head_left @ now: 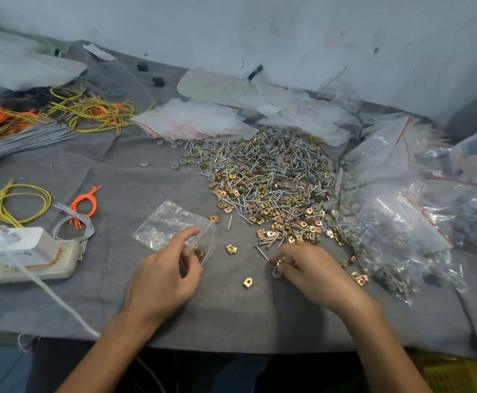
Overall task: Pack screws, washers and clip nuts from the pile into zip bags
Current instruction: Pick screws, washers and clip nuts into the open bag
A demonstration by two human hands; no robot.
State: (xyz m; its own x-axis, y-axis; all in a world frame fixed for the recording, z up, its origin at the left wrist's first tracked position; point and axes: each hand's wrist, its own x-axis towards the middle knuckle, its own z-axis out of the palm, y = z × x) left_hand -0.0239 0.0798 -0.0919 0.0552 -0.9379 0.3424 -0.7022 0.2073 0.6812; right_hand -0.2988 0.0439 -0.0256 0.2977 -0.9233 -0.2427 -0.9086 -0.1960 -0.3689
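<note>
In the head view, a pile (271, 180) of silver screws, grey round washers and square clip nuts, gold to copper in colour, was spread on a grey cloth (146, 177); its pieces were far too many to be counted. One clear zip bag (166, 222) lay just left of the pile. Its mouth was gripped by the left hand (163, 273), thumb and fingers curled round the rim, and a few gold nuts were seen inside. The right hand (314, 273) was curled at the pile's near edge, a clip nut (277, 262) pinched at its fingertips. Three loose nuts (231, 248) and one lone screw (229, 222) lay between bag and pile. Filled bags (396, 222) were heaped at the right, and empty bags (194, 120) lay behind the pile.
</note>
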